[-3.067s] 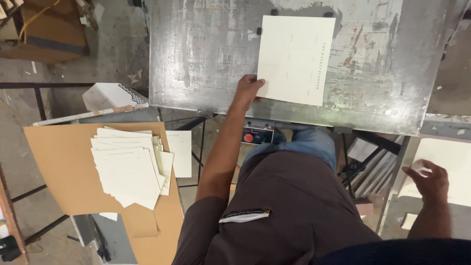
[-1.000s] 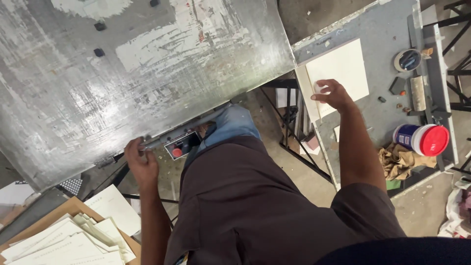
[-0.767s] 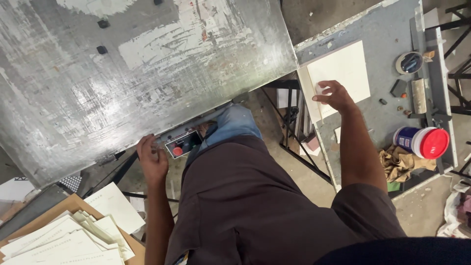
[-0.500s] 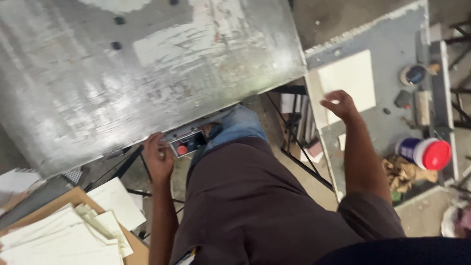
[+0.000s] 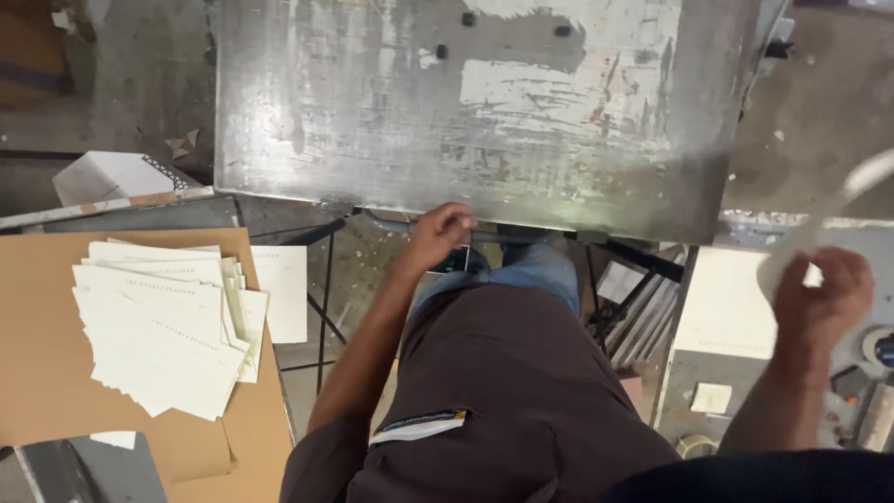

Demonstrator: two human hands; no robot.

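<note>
The metal plate (image 5: 475,102) is a flat, rectangular steel slab, scuffed and streaked with pale residue and small red marks; its long axis runs left to right across the view. The left hand (image 5: 440,231) is curled at the plate's near edge, fingers closed over a dark bar just under the rim. The right hand (image 5: 819,296) is raised over the grey worktop (image 5: 745,391) at the right, pinching a pale sheet (image 5: 829,219) that is motion-blurred and slants up toward the right. A cream card (image 5: 726,303) lies flat on that worktop beneath the hand. At the left, a fanned stack of cream cards (image 5: 163,326) rests on brown cardboard (image 5: 37,354), long edges roughly left to right. Black frame bars (image 5: 321,298) separate the cardboard from the person's legs.
</note>
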